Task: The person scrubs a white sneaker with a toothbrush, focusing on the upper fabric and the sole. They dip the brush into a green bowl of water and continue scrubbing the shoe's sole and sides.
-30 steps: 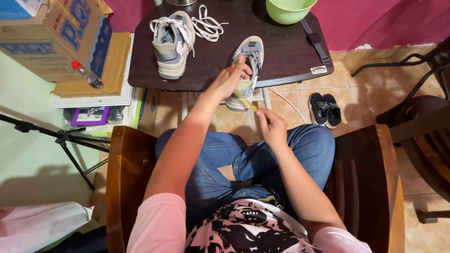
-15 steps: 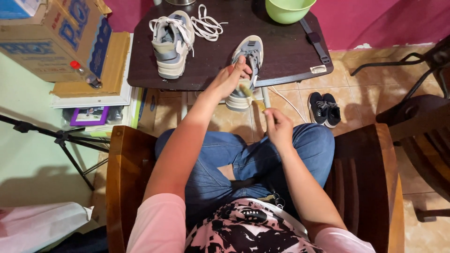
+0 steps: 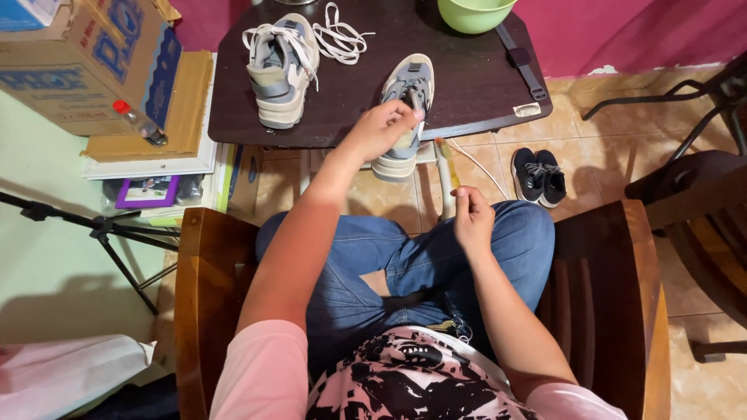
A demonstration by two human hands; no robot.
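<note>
Grey sneaker (image 3: 408, 93) hangs heel-first over the near edge of the dark surface (image 3: 482, 85), the left hand (image 3: 381, 128) in a closed grip on its heel. The right hand (image 3: 471, 220), at five o'clock from it, pinches a thin yellow tool (image 3: 450, 162). A green bowl (image 3: 475, 13) sits at one o'clock, its inside hidden. At ten o'clock stand a second sneaker (image 3: 278, 66) and loose white laces (image 3: 342, 35).

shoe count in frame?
4: a grey sneaker on the table's left, a grey one at its front edge under the left hand, two black ones on the floor. Others may be hidden.
</note>
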